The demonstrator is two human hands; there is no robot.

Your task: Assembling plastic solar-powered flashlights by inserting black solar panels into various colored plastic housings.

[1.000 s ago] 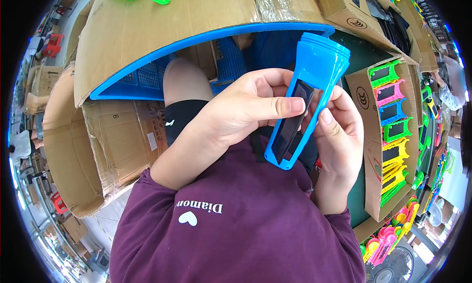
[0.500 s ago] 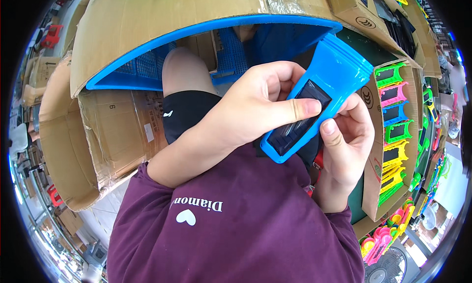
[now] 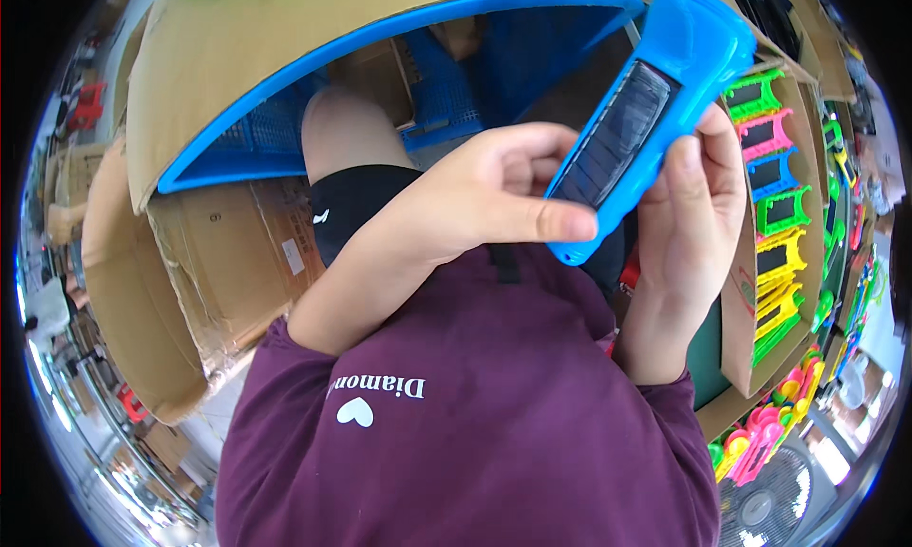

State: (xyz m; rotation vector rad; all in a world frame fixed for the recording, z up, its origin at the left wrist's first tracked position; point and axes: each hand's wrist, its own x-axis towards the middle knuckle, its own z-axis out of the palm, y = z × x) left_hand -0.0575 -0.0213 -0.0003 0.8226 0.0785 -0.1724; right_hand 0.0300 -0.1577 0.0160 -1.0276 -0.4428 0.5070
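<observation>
A blue plastic flashlight (image 3: 698,38) is raised in front of me, tilted with its flared head up and to the right. Set into its handle is a dark solar panel (image 3: 622,129) with a shiny surface. My left hand (image 3: 484,191) grips the narrow tail end, its thumb lying near the lower edge of the panel and its other fingers curled behind. On the opposite side, my right hand (image 3: 698,191) supports the handle just below the head, thumb along the side. Some fingers of both hands are hidden by the flashlight.
A cardboard sheet (image 3: 313,24) lies over a blue plastic crate (image 3: 190,176) ahead of my knees. To the right, a cardboard box (image 3: 741,333) holds several coloured frames (image 3: 774,210) with dark panels. Colourful small parts (image 3: 765,433) and a fan (image 3: 760,509) are at lower right.
The flashlight has risen and shifted right. My left thumb has slid from the panel's middle toward the tail end, uncovering the panel. The right hand moved up with it.
</observation>
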